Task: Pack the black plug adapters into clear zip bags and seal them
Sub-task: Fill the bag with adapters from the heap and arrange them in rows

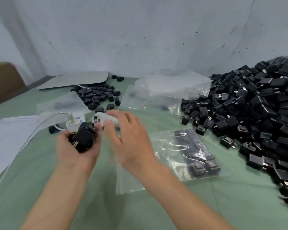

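My left hand [73, 146] cups a clump of black plug adapters [84, 138], fingers and thumb curled round them, above the green table. My right hand [130, 138] hovers just to the right with relaxed, spread fingers, holding nothing. Under it lies an empty clear zip bag [128, 178]. To the right rests a clear zip bag filled with adapters [194, 151]. A large heap of loose black adapters [256, 113] covers the table's right side. A smaller pile of adapters [98, 95] sits at the back centre, and a stack of empty clear bags [170, 87] lies beyond.
A white game controller [105, 119] and a white charger with cable [72, 125] lie just beyond my hands. White sheets with a pen [8, 138] sit at the left, a grey flat pad [76, 79] and a brown box [3, 82] at the back left.
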{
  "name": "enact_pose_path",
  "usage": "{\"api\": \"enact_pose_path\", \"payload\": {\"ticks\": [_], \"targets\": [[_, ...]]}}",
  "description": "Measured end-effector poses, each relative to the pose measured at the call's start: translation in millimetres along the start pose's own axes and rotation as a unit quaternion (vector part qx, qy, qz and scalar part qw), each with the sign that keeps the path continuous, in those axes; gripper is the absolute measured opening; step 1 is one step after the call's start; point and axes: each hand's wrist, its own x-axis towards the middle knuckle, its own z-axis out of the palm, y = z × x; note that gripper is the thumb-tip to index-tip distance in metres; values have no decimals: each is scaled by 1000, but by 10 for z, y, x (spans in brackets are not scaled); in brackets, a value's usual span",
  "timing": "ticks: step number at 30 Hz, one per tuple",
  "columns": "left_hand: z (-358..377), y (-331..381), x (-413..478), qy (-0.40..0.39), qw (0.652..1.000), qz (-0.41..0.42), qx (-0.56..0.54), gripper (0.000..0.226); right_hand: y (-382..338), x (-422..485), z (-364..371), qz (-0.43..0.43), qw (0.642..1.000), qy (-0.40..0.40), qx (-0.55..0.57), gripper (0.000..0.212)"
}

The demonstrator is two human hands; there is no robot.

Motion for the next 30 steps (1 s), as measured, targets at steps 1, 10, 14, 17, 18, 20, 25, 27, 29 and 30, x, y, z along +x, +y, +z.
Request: {"api": "enact_pose_path", "payload": {"ticks": [1,10,14,17,18,20,25,27,29,30], "targets": [[-52,123,15,24,999,18,-17,27,32,-23,-6,37,998,-1,-49,43],[-448,157,-88,11,997,-48,67,14,178,-316,118,107,948,-122,-273,25],[-399,-170,-121,-3,983,-119,141,17,180,-271,-1,189,974,-76,-101,21],[-315,-395,-176,-29,972,-119,199,23,185,-266,-45,215,975,-23,-45,18],[-294,-449,-200,-50,965,-114,230,29,182,-272,-52,214,976,-11,-41,19],[-273,-522,-236,-83,951,-106,278,42,156,-294,-61,198,980,-3,-33,19],[-270,-573,-249,-160,894,-112,402,39,120,-287,-289,108,994,-6,-6,19],[-287,-570,-223,-148,887,-106,424,42,273,-231,-562,92,995,31,11,13],[-326,-575,-196,-133,873,-70,463,38,540,-205,-879,106,993,51,-17,17],[-356,-570,-179,-131,852,-28,506,30,698,-220,-1016,124,990,46,-42,19]]}}
